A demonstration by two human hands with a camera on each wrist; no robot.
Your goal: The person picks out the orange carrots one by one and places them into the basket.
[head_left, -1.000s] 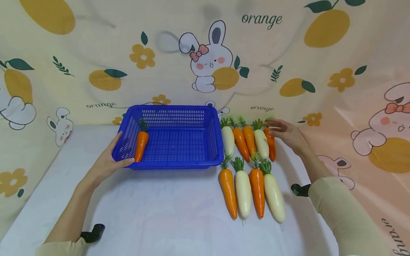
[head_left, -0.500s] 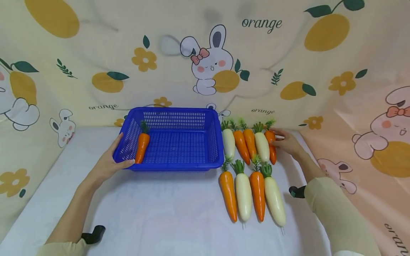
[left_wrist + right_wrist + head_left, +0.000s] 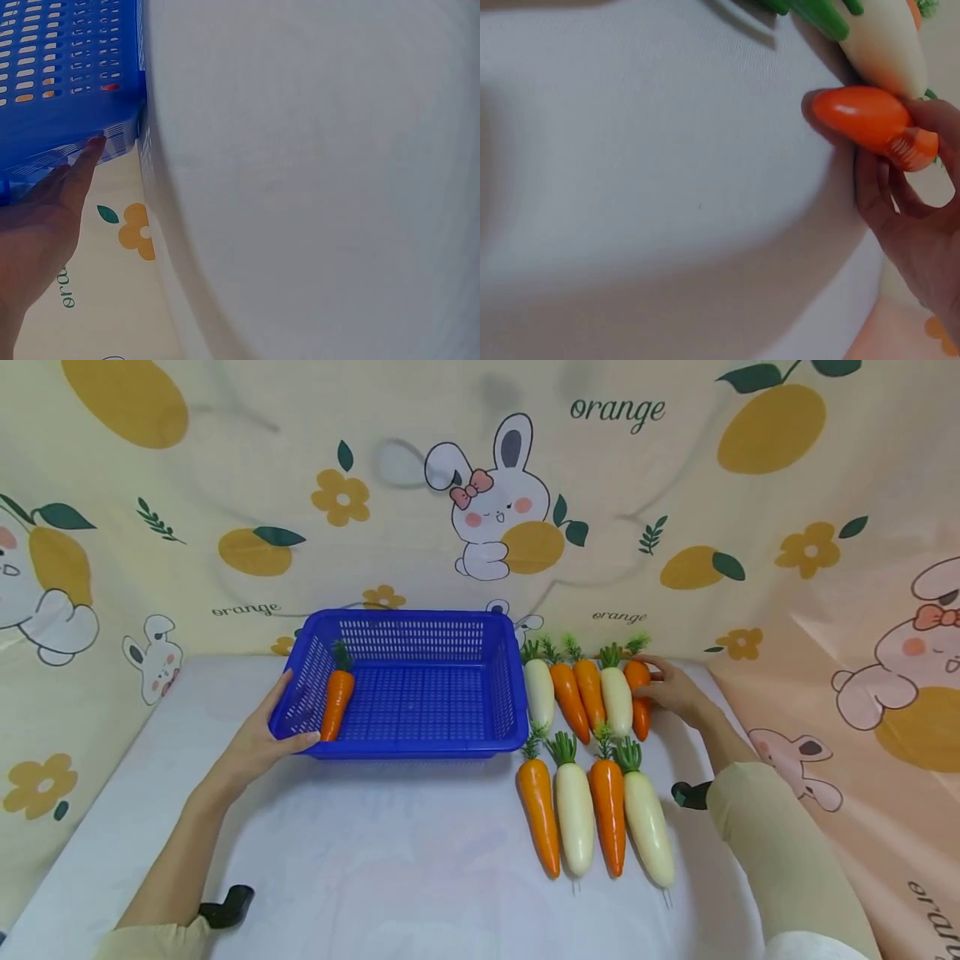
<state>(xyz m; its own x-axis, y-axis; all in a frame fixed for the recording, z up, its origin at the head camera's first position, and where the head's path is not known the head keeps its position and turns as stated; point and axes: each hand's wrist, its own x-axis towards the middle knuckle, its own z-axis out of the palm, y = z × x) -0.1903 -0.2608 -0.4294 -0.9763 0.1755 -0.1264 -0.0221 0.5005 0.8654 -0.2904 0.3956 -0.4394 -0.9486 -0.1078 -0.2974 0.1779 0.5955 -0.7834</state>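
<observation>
A blue plastic basket stands at the back of the table, with one orange carrot lying along its left side. My left hand holds the basket's front left corner, thumb at the front rim and fingers along the outer left wall; the left wrist view shows these fingers against it. At the right end of the back row, my right hand grips another carrot between thumb and fingers. That carrot appears to rest on the cloth, beside a white radish.
The back row also has carrots and a white radish close to the basket's right side. In front lies a second row of alternating carrots and white radishes. A printed cloth hangs behind the table.
My right hand has come down from above the tops of the back row and now grips the rightmost carrot. The left hand keeps its hold on the basket.
</observation>
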